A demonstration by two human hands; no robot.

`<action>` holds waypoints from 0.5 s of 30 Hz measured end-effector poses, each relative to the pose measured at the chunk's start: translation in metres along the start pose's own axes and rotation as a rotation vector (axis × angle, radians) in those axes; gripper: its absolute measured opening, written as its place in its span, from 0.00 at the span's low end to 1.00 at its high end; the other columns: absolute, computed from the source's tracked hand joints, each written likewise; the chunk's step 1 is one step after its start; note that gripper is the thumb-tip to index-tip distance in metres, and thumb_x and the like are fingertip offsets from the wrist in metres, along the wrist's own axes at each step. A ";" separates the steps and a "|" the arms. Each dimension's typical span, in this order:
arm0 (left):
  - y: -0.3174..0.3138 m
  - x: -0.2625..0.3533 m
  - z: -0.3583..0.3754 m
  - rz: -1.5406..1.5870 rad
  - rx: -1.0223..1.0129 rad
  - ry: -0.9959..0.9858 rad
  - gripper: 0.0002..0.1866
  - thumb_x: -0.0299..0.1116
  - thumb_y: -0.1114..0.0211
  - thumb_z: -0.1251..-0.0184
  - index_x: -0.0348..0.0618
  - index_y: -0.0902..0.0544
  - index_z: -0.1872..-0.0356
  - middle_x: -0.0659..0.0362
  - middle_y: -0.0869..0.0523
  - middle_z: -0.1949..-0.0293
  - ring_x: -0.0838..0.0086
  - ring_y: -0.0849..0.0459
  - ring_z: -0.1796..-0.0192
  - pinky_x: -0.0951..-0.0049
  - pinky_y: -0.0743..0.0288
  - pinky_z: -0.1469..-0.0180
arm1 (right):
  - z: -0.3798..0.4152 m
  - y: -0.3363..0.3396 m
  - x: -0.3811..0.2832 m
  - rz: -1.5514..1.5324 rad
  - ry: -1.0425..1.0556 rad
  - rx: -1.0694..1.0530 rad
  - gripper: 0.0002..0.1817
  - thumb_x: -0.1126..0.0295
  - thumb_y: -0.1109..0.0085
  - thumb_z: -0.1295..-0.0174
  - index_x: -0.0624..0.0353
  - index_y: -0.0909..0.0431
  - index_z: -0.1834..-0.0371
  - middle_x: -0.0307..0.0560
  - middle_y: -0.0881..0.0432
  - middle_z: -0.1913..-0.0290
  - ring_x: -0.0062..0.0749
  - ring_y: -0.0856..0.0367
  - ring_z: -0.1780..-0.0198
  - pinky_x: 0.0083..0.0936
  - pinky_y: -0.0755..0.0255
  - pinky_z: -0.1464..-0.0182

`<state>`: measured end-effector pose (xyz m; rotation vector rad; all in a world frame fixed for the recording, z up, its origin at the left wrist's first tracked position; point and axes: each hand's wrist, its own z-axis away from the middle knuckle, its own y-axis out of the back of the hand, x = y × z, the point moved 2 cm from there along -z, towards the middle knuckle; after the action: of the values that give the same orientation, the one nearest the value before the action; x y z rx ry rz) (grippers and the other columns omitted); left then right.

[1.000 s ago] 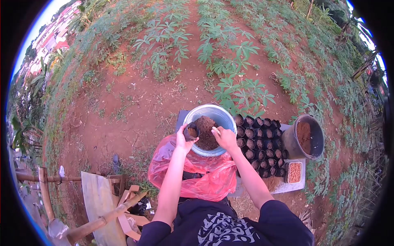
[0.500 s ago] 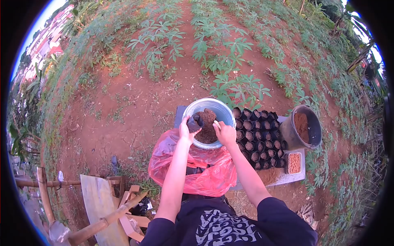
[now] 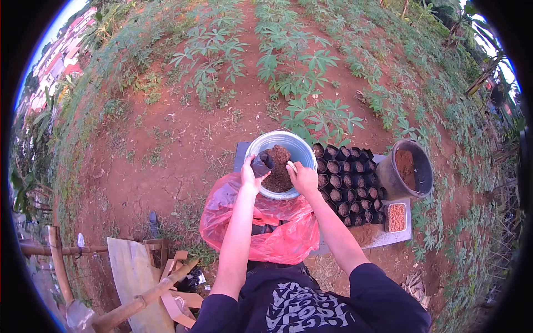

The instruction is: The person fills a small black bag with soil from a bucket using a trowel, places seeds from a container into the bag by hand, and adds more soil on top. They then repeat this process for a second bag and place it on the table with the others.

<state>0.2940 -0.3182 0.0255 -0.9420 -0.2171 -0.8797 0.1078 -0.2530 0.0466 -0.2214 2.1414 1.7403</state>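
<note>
My left hand is closed around a small black plastic planting bag, tilted with its mouth toward the soil. It is over the left side of a pale blue-grey bucket. Dark crumbly soil lies inside, with a browner clump near the bag. My right hand is at the bucket's right side, fingers curled together toward the soil. A small pale bit shows at its fingertips, but what it grips is not clear. A red plastic bag spreads below the bucket, under my forearms.
Rows of soil-filled black planting bags stand right of the bucket on a board. Beside them are a dark bucket of reddish soil and a clear tub of orange-brown grains. Bamboo poles lie lower left; leafy plants grow ahead.
The black planting bag in my left hand has turned slightly and shifted a little left. My right hand stays close to the same spot. The whole view has moved slightly.
</note>
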 end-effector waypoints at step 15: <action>-0.004 -0.005 -0.009 -0.040 0.048 -0.039 0.19 0.48 0.42 0.29 0.48 0.23 0.46 0.55 0.16 0.52 0.65 0.15 0.52 0.54 0.20 0.54 | -0.002 0.005 -0.001 -0.019 -0.029 -0.057 0.21 0.47 0.47 0.29 0.55 0.20 0.60 0.59 0.17 0.75 0.58 0.16 0.69 0.52 0.24 0.65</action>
<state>0.2864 -0.3233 0.0203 -0.9133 -0.2901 -0.8897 0.1064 -0.2539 0.0519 -0.2295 2.0647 1.7843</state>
